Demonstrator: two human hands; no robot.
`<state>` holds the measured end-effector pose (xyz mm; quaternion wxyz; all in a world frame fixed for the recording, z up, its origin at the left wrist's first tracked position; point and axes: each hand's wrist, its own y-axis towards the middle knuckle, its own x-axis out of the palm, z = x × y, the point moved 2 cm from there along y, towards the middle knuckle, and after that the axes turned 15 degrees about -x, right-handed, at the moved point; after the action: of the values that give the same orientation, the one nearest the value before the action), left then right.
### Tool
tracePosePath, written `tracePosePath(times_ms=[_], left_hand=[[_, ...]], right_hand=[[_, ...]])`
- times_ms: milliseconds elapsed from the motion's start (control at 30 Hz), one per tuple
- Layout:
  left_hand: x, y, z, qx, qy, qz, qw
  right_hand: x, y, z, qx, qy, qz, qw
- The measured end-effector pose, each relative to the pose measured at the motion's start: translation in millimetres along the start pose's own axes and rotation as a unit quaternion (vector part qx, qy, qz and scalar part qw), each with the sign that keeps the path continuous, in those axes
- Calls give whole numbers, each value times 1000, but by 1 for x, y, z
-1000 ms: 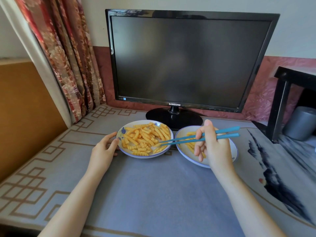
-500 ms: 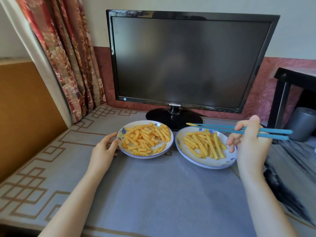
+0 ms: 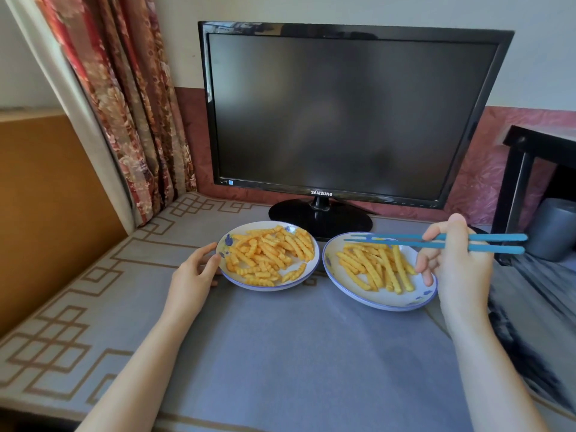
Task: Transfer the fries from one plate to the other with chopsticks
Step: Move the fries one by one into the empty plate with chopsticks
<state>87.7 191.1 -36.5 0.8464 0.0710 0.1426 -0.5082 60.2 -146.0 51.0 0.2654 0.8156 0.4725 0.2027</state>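
A dark monitor (image 3: pixel 352 113) fills the upper centre of the frame, standing at the back of a grey-clothed table (image 3: pixel 296 353). Two plates sit side by side just below its stand. The left plate (image 3: pixel 265 287) carries a thick heap of fries (image 3: pixel 268 251). The right plate (image 3: pixel 383 305) has a thinner, single layer.

I'd judge the left plate the source and the job under halfway done, with most fries still to move.

The left hand (image 3: pixel 193 275), at centre left, rests relaxed fingers and thumb against the left plate's rim. The right hand (image 3: pixel 458 266), at centre right, pinches the blue chopsticks (image 3: pixel 405 241) between thumb and curled fingers.

The sticks lie nearly level across the frame, long axis left to right. Their tips point left over the right plate's far edge and sit close together. Whether they hold a fry I cannot tell.
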Motion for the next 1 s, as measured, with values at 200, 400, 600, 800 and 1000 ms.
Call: tracePosePath(times_ms=[200,400,600,800,1000], left_hand=[[0,-1,1,1,-1,0,1000],[0,-1,1,2,0,1,1000],[0,2,-1,2,0,0,1000],[0,2,-1,4,3,1,1000],[0,3,-2,6,-1,0,1000]], right_hand=[[15,-11,-6,1,34,-60,998],[42,-35,-7,-8,66,-166,984],[53,-47,-2,-19,73,-212,974],[52,-47,-1,-16,89,-202,975],[53,-48,1,-25,82,-218,972]])
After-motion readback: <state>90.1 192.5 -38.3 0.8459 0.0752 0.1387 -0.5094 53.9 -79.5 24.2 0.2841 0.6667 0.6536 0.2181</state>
